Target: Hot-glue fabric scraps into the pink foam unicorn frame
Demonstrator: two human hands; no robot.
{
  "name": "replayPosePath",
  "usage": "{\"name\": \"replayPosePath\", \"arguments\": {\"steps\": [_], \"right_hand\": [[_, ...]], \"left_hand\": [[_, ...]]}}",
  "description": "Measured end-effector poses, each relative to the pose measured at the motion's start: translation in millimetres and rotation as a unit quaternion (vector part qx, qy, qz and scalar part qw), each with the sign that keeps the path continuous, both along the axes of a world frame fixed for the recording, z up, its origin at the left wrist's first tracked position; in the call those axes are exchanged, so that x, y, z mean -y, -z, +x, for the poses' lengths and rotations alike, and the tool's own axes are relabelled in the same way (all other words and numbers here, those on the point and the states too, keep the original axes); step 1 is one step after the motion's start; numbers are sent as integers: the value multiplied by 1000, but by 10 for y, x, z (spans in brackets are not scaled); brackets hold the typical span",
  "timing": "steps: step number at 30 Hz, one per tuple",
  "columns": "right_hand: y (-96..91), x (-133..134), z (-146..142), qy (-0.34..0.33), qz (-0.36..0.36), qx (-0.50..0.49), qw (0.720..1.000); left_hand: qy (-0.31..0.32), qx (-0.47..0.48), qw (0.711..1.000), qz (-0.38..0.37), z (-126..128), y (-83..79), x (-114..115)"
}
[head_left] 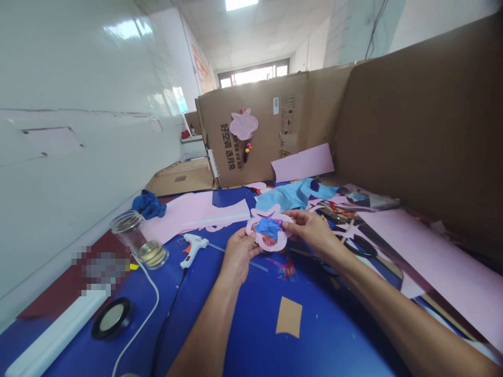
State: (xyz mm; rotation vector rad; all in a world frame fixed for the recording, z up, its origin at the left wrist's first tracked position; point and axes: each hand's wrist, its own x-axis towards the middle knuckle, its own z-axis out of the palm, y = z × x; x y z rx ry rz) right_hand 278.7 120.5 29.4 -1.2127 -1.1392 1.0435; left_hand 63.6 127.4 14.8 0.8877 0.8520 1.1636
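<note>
A pink flower-shaped paper cutout (268,229) with blue and red pieces stuck on its middle is held above the blue table (243,324). My left hand (238,250) pinches its left edge with the fingers closed. My right hand (310,228) grips its right edge, fingers closed on it. Both forearms reach in from the bottom of the view.
A white glue gun (192,246) with a black cord lies left of my hands. A clear jar (135,238) lies on its side, a black round lid (112,318) nearer. Pink paper sheets (428,256), blue scraps (291,195), scissors (356,246) and cardboard walls (412,120) surround the table.
</note>
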Motion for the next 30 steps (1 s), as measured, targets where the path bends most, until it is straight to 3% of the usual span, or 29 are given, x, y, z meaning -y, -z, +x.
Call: {"name": "replayPosePath", "arguments": {"steps": [30], "right_hand": [[12,-14,-12,-12,17,4,1000]], "left_hand": [[-65,-18,998,-8,-2,-44,-16]]}}
